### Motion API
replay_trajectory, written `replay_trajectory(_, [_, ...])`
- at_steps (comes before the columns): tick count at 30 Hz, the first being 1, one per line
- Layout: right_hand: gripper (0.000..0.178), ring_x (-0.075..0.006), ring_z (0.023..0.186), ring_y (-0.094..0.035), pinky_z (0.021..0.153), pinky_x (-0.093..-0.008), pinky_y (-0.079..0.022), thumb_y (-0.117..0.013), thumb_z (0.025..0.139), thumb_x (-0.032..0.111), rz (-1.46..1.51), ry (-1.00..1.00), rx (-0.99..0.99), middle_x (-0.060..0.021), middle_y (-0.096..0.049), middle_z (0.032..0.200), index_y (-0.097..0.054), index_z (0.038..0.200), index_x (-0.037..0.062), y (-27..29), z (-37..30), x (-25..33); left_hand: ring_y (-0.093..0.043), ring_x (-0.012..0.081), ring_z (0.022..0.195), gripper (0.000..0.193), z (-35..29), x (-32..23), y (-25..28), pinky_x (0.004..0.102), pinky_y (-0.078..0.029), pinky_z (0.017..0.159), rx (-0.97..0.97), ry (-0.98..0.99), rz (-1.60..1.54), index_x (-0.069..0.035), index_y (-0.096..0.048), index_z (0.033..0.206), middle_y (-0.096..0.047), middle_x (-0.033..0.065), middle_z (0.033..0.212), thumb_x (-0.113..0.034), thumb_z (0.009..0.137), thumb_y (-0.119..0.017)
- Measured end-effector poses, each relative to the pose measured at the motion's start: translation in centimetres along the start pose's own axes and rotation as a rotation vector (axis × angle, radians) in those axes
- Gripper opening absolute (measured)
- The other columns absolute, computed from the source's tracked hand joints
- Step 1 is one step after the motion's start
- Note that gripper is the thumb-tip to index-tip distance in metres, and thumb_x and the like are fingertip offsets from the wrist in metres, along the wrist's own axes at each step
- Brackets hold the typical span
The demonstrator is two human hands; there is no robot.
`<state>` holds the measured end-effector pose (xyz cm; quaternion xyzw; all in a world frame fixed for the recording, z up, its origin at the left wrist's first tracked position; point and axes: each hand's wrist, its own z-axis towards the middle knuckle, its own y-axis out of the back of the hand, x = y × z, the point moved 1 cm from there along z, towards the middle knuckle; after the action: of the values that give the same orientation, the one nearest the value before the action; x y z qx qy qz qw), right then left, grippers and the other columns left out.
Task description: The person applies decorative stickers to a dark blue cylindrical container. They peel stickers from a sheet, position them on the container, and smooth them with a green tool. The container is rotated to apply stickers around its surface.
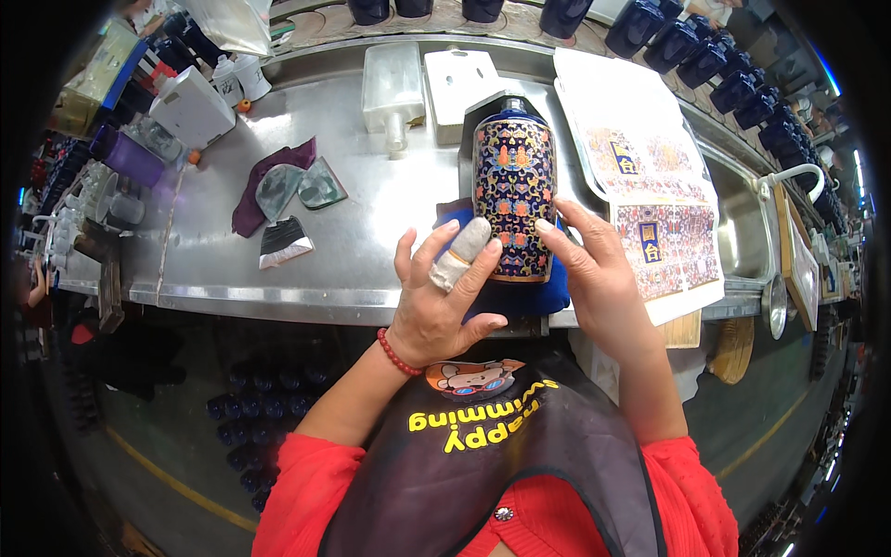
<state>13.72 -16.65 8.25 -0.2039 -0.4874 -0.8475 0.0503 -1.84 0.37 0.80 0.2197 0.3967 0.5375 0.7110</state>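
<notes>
A dark blue bottle [515, 181] covered in a colourful floral pattern lies on its back in front of me, its neck pointing away. Under its near end is a blue cloth [543, 297]. My left hand [429, 302] has its fingers spread, the fingertips touching the bottle's lower left side. One of its fingers wears a grey-white finger cover [459, 252]. At the bottle's right edge, my right hand [603, 278] rests its thumb and fingertips lightly, fingers stretched out. Beside it lie printed decal sheets [664, 246] with matching floral patterns.
On the metal worktop [343, 213] lie dark cloth and scraper-like pieces [292, 190]. A clear bottle-shaped block [393, 88] and a white box [459, 79] stand behind. To the right is a sink [742, 204] with a tap [800, 174]. Blue bottles [677, 42] line the back.
</notes>
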Motion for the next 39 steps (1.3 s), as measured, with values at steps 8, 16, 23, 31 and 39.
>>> replay_trajectory(8, [0.075,-0.0417,0.127,-0.051,0.105,-0.0479,-0.046,-0.065,0.066,-0.014,-0.078,-0.026,0.061,-0.0212,-0.048,0.147,-0.062,0.136,0.0107,-0.1,0.1,0.8,-0.041,0.0337,0.136,0.070,1.0,0.6,0.1,0.0572,-0.015,0.120,0.004,-0.056,0.084,-0.012,-0.062,0.141,-0.062,0.0098,0.137,-0.066,0.098,-0.048])
replay_trajectory(16, [0.070,-0.0415,0.126,-0.052,0.105,-0.0476,-0.046,-0.062,0.069,-0.015,-0.076,-0.030,0.053,-0.0215,-0.047,0.148,-0.062,0.135,0.0088,-0.4,0.2,0.7,-0.043,0.0325,0.135,0.067,1.1,1.0,0.2,0.0586,-0.018,0.119,-0.006,-0.088,0.081,-0.014,-0.064,0.139,-0.063,0.0081,0.135,-0.064,0.098,-0.050])
replay_trajectory(23, [0.073,-0.0415,0.126,-0.052,0.105,-0.0476,-0.045,-0.061,0.069,-0.016,-0.058,-0.049,0.062,-0.0208,-0.046,0.149,-0.061,0.137,0.0094,-0.5,-0.1,0.8,-0.043,0.0324,0.136,0.066,0.2,0.7,0.0,0.0596,-0.019,0.119,0.005,-0.094,0.038,-0.014,-0.065,0.137,-0.063,0.0089,0.136,-0.065,0.097,-0.052])
replay_trajectory(31, [0.072,-0.0417,0.126,-0.052,0.105,-0.0474,-0.046,-0.060,0.072,-0.015,-0.044,-0.057,0.059,-0.0212,-0.045,0.150,-0.060,0.139,0.0099,-0.7,-0.3,0.6,-0.044,0.0338,0.136,0.070,-0.7,0.4,-0.3,0.0597,-0.019,0.118,0.021,-0.102,0.046,-0.011,-0.060,0.142,-0.060,0.0136,0.140,-0.064,0.098,-0.050])
replay_trajectory(39, [0.063,-0.0399,0.122,-0.054,0.103,-0.0475,-0.047,-0.063,0.078,-0.007,-0.110,0.061,0.090,-0.0226,-0.046,0.148,-0.063,0.137,0.0134,-0.4,-2.6,1.2,-0.042,0.0372,0.138,0.073,-2.2,-0.9,-1.1,0.0593,-0.019,0.119,-0.032,-0.031,-0.022,-0.005,-0.054,0.146,-0.057,0.0193,0.142,-0.062,0.101,-0.047])
